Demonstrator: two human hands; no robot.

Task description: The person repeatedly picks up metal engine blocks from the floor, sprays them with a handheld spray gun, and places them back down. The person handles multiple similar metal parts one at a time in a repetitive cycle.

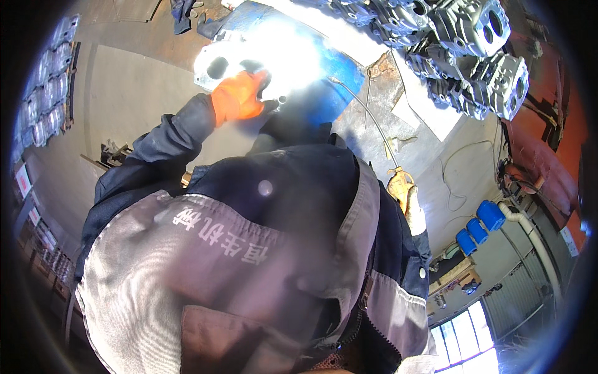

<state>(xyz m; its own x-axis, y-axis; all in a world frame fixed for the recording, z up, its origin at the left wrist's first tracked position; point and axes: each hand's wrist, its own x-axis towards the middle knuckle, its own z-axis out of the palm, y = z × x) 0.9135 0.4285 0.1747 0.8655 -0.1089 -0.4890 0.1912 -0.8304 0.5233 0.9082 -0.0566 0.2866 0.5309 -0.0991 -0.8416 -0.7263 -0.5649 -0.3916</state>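
Note:
My left hand point(238, 98), in an orange glove, is closed on the edge of a silver metal casting point(204, 70) with large round holes. Strong white glare hides much of the casting's right side. It rests over a blue rounded surface point(342, 93), perhaps a drum. Down at the right, my right hand point(413, 209), in a pale glove, grips a yellow-handled blow gun point(398, 182). From its handle a long, thin, bent metal tube runs up toward the blue surface, its tip apart from the casting.
Several similar castings point(461, 56) are stacked at the upper right beside white sheets point(436, 115). Thin cables point(458, 156) hang farther right. More stacked metal parts point(47, 93) stand at the far left. Blue containers point(478, 229) and a pale pipe point(536, 234) are at the lower right.

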